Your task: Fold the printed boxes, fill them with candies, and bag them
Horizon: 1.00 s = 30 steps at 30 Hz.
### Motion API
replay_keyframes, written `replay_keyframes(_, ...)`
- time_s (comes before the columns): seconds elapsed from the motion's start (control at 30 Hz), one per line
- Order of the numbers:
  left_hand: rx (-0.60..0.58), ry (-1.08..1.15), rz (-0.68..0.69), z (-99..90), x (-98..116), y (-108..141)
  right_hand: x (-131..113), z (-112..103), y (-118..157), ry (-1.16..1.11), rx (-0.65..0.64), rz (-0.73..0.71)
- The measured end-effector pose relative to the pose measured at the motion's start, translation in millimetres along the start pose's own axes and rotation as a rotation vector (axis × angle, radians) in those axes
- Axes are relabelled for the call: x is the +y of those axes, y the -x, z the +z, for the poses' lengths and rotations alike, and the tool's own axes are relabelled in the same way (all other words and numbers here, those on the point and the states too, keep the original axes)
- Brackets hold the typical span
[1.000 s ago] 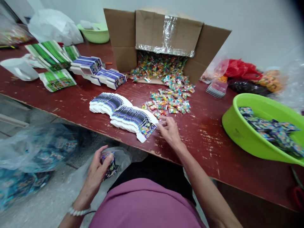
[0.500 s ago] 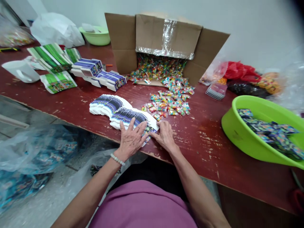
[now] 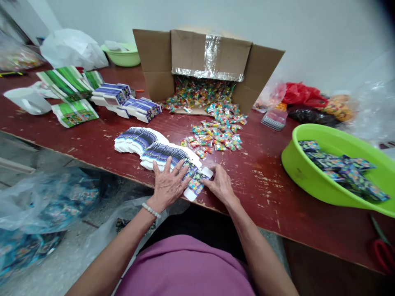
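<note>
A fanned row of flat purple-and-white cartons (image 3: 162, 152) lies near the front edge of the red table. My left hand (image 3: 169, 181) rests on the right part of the row, fingers spread. At the row's right end, my right hand (image 3: 219, 183) pinches one flat carton (image 3: 196, 186) between thumb and fingers; its white flaps stick out. Small wrapped candies (image 3: 216, 133) are scattered behind my hands and spill from an open cardboard box (image 3: 211, 53).
On the right is a green basin (image 3: 311, 185) with filled packets, and scissors (image 3: 382, 250) lie by the edge. Bundled green cartons (image 3: 75, 113), purple bundles (image 3: 142, 109) and a white mug (image 3: 29, 100) stand left. Red bags (image 3: 302, 94) lie behind.
My right hand has moved slightly right, drawing the end carton out from the row, so more of it shows. My left hand stays on the row. The view has shifted a little.
</note>
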<state>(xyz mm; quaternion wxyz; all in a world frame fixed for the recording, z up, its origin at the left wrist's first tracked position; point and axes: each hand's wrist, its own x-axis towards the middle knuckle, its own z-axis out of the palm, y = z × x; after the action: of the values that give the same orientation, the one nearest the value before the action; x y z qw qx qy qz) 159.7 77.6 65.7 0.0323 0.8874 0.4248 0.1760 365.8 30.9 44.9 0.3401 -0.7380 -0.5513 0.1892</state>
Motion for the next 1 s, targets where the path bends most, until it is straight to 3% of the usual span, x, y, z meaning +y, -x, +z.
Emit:
replay_keyframes(0.1, 0.054, 0.095, -0.015, -7.0, 11, -1, 4, -12, 8, -0.328, 0.021, 0.111)
replay_keyframes(0.2, 0.036, 0.482, -0.153, -23.7, 24, 1, 0, -28, 20, -0.757, -0.004, 0.18)
replay_keyframes(0.27, -0.215, 0.927, -0.297, -37.5, 31, 3, -8, -39, 29, -0.938, -0.087, 0.163)
replay_keyframes(0.37, -0.8, 1.555, -0.387, -51.5, 40, 7, -22, -50, 43, -1.044, -0.248, 0.095)
replay_keyframes(0.43, -1.007, 1.777, -0.388, -52.9, 45, 10, -30, -53, 49, -1.077, -0.35, 0.086)
replay_keyframes(0.57, -0.967, 1.908, -0.477, -45.9, 57, 20, -36, -52, 53, -1.138, -0.424, 0.134)
replay_keyframes(0.73, -0.912, 1.806, -0.502, -42.5, 62, 23, -37, -51, 56, -1.194, -0.421, 0.212)
replay_keyframes(0.87, -0.804, 1.772, -0.59, -40.7, 63, 21, -39, -48, 59, -1.178, -0.396, 0.153)
replay_keyframes(0.93, -0.746, 1.736, -0.597, -39.2, 63, 21, -41, -44, 61, -1.106, -0.352, 0.116)
replay_keyframes(1.0, -0.721, 1.708, -0.579, -38.4, 64, 20, -43, -41, 64, -0.944, -0.175, 0.084)
